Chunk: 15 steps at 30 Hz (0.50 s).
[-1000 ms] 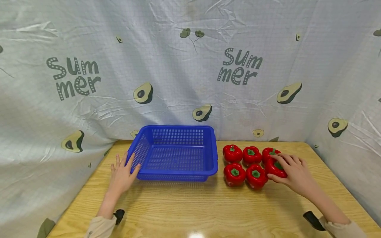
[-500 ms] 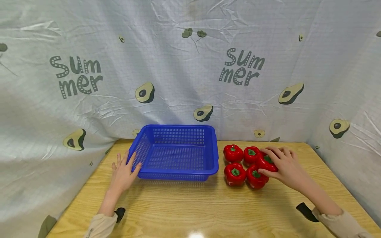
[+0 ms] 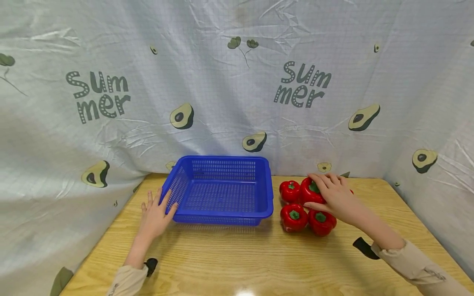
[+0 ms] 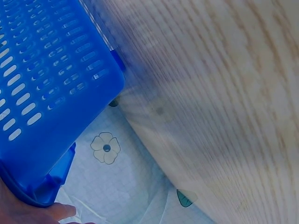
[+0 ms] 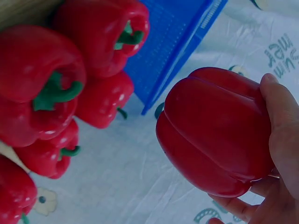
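My right hand (image 3: 337, 199) grips a red bell pepper (image 5: 217, 133), fingers and thumb curled round its sides. In the head view this pepper is raised over the other peppers and partly covers them. Several more red bell peppers with green stems stand close together on the table, among them one at the back left (image 3: 290, 191), one at the front left (image 3: 293, 218) and one at the front right (image 3: 321, 224). On the left, my left hand (image 3: 154, 218) touches the side of a blue perforated plastic basket (image 3: 222, 214), fingers spread. No peppers lie inside the basket.
A light wooden table (image 3: 229, 255) carries everything. Behind it and at both sides hangs a pale cloth (image 3: 218, 82) printed with avocados and lettering. The basket's right wall stands just left of the peppers.
My right hand has carried the held pepper leftward and up, from the right end of the group to over its back row. The left hand stays at the basket.
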Tool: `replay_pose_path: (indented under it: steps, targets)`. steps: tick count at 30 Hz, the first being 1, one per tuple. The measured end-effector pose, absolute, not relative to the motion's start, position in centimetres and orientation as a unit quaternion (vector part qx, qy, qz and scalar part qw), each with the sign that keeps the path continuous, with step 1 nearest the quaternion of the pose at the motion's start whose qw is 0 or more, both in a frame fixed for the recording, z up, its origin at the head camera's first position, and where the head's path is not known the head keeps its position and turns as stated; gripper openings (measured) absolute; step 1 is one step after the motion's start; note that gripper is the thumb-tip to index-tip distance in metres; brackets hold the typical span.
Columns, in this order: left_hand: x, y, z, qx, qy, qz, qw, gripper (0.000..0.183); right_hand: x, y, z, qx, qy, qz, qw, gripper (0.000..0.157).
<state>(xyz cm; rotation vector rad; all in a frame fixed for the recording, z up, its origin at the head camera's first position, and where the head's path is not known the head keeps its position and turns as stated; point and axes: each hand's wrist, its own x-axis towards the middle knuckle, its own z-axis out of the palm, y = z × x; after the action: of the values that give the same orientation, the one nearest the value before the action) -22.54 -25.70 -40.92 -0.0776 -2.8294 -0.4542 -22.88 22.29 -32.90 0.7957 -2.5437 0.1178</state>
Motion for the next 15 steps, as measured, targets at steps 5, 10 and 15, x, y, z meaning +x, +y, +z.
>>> replay_pose_path:
  steps: [5,10,15]
  targets:
    - [-22.5,-25.7,-41.0,-0.028,-0.977,-0.157,0.139,0.059,-23.4,21.1,-32.4,0.302,-0.925,0.045,0.228,0.07]
    - [-22.5,-25.7,-41.0,-0.027,-0.977,-0.156,0.14,0.06,-24.0,19.9,-32.2,0.315,-0.918,0.031,0.239,0.071]
    - [-22.5,-25.7,-40.9,-0.025,-0.978,-0.153,0.14,0.058,-24.9,18.6,-32.1,0.33,-0.911,0.021,0.247,0.073]
